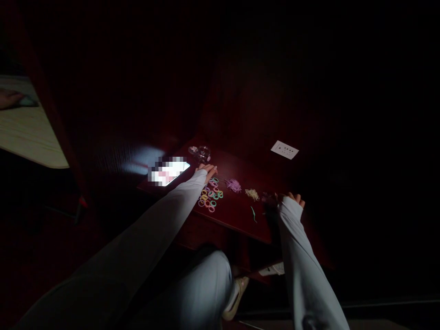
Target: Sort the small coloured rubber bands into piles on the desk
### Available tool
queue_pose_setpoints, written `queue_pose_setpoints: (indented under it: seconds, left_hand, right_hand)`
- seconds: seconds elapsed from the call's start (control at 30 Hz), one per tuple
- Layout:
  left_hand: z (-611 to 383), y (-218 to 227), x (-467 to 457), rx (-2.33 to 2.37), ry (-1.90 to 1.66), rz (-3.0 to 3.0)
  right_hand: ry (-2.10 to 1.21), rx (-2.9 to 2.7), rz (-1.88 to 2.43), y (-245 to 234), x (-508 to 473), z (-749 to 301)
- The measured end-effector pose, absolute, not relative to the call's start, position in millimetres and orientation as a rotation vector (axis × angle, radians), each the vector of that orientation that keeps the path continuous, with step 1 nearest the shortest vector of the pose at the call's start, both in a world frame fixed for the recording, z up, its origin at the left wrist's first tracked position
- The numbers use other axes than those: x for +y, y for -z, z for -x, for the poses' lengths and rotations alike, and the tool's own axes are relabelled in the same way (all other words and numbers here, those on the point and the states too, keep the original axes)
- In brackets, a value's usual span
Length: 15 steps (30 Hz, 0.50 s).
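Note:
My left hand (207, 171) is open over the back edge of a spread of coloured rings (211, 196), which look like small hair ties. Its fingers are stretched out, and the sleeve covers part of the rings. My right hand (293, 200) is at the right end of the dark red tabletop (237, 220); shadow and the sleeve hide its fingertips. A dim, dark cluster (268, 198) lies just left of it. Between my hands lie a pile of thin purple strips (233, 185) and a pile of pale yellow ones (252, 195). A single green strip (253, 214) lies nearer the front edge.
A bright phone-like screen (172, 171) stands at the left of the tabletop. Behind my left hand is a clear, rounded container (204, 153). A white socket plate (284, 150) is on the dark wall. Another person's hand (9, 98) rests over a pale table (30, 133) at far left.

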State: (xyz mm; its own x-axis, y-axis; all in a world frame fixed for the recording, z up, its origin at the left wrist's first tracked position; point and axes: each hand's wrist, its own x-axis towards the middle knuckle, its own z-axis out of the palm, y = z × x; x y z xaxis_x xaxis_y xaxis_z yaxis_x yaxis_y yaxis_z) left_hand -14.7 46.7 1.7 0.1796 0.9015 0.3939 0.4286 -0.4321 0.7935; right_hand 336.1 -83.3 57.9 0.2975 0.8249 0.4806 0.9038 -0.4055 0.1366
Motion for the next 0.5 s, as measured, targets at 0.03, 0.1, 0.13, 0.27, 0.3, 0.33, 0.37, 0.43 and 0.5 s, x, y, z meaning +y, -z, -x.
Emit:
queue_pose_setpoints:
  seconds: [0.03,0.1,0.13,0.27,0.3,0.33,0.37,0.43,0.5]
  left_hand:
    - [14.6,-3.0,45.6,1.255,-1.185,-1.943]
    - [14.7,-6.3,42.9,1.292,-1.159,-1.92]
    - [14.9,-7.9,41.6,1.299,-1.158,-1.916]
    - [18.4,-13.1,36.5,1.253,-1.15,-1.949]
    - [19.4,-13.7,35.6,1.244,-1.15,-1.952]
    - [20.3,-13.9,35.1,1.246,-1.154,-1.944]
    - [20.9,-13.7,34.9,1.255,-1.16,-1.926]
    - [21.2,-11.8,36.0,1.26,-1.2,-1.88]
    - [20.4,-8.8,38.7,1.253,-1.252,-1.861]
  right_hand:
    - [0.729,-1.633,2.418,-54.0,-83.6,-341.5]
    - [0.733,-1.624,2.418,-48.2,-83.2,-346.0]
    - [0.727,-1.596,2.405,-46.5,-82.3,-345.1]
    - [0.593,-1.52,2.267,-44.3,-73.1,-317.0]
    - [0.55,-1.525,2.21,-44.0,-69.8,-303.5]
    - [0.504,-1.546,2.139,-43.7,-66.6,-287.5]
    - [0.445,-1.586,2.063,-43.3,-63.7,-269.3]
    - [0.292,-1.709,1.88,-42.9,-59.1,-228.8]
    - [0.054,-1.966,1.601,-42.8,-56.3,-188.0]
